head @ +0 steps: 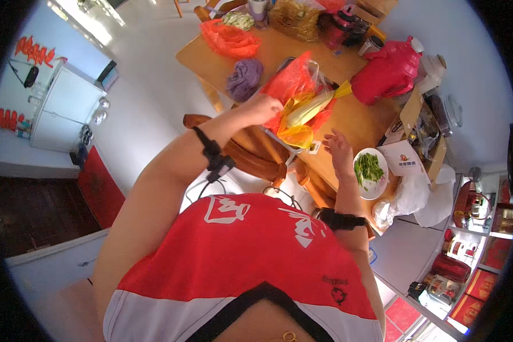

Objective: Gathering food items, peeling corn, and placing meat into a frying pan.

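In front of me a pale yellow, elongated vegetable, perhaps an ear of corn [310, 112], lies on a yellow plastic bag [297, 136]. Beneath and behind it spreads a red plastic bag [291, 79], over a tray whose rim [282, 143] shows partly. My left hand [263, 109] is at the left edge of these bags with its fingers curled; whether they pinch the plastic is unclear. To the right of the bags, my right hand [340, 147] hovers with fingers apart and holds nothing. A white plate of cut green vegetables [369, 167] is beside that wrist.
A purple cloth [245, 79] and another red bag [231, 40] lie on the wooden table [346, 117]. A pink thermos [387, 70] stands at the right, near an open cardboard box [436, 158]. A wooden chair [252, 158] stands against the near side.
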Tool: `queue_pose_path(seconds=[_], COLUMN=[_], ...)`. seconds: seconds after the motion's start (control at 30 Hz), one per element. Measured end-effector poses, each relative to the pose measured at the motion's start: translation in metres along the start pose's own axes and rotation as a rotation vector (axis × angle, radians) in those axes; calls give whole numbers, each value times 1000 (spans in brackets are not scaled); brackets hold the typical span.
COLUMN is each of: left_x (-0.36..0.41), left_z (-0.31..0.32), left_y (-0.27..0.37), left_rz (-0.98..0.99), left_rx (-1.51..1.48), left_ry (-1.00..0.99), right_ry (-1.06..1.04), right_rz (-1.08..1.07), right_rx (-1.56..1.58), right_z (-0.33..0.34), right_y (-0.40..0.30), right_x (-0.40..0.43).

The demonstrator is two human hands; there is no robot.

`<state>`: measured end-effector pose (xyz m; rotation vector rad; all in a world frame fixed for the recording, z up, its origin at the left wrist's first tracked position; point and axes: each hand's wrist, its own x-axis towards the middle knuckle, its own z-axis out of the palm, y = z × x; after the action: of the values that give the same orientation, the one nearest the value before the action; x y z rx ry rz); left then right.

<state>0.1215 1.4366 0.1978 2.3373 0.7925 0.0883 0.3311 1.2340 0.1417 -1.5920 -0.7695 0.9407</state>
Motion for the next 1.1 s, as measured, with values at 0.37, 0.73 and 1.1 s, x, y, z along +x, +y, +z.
queue_pose_path(seconds=[0.37, 0.73, 1.1], left_x=[105, 142, 64], left_z=[103, 86, -3], left_y=[29, -25, 3], left_rz=[-186, -267, 174], left_rx=[364, -123, -184], left_ry=[-49, -343, 32], right_ry=[117, 283, 444], right_rz=[69, 78, 41], right_rx=[117, 80, 411], right_z=[7, 24, 57], right_y=[15, -21, -93], right_x=[24, 27, 105])
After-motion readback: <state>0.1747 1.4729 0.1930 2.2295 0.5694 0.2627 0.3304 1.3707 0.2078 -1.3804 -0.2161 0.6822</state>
